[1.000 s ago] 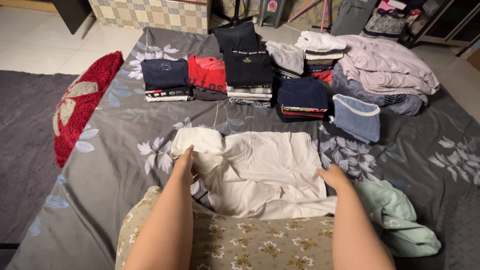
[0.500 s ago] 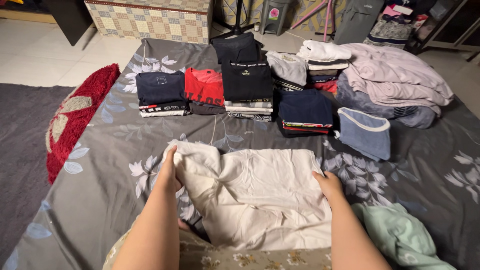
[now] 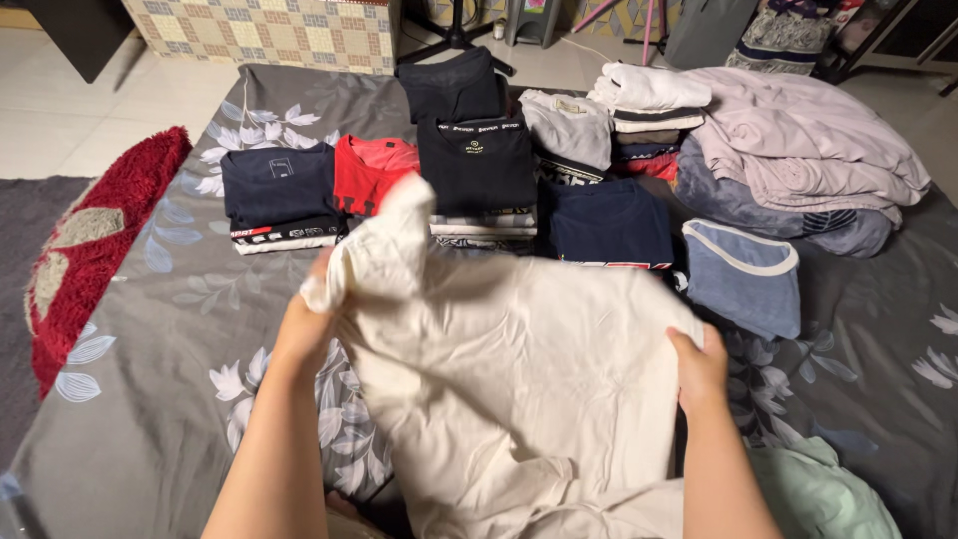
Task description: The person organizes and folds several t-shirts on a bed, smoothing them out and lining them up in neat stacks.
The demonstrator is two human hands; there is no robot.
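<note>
A cream white shirt (image 3: 509, 379) hangs lifted in front of me above a grey floral sheet (image 3: 170, 399). My left hand (image 3: 304, 334) grips its left shoulder edge, with a sleeve sticking up beside it. My right hand (image 3: 702, 371) grips the shirt's right edge. The lower part of the shirt drapes toward my lap and hides the sheet beneath it.
Several stacks of folded clothes lie at the far side: a navy stack (image 3: 279, 190), a red shirt (image 3: 371, 172), a black stack (image 3: 477, 160), a dark blue stack (image 3: 609, 225). A pale lilac heap (image 3: 798, 140) and blue garment (image 3: 743, 274) sit right. A mint garment (image 3: 828, 499) lies near right. A red rug (image 3: 85, 250) lies left.
Both hands have raised the cream shirt off the sheet and up toward the folded stacks. The left sleeve now flips upward. The view has shifted forward.
</note>
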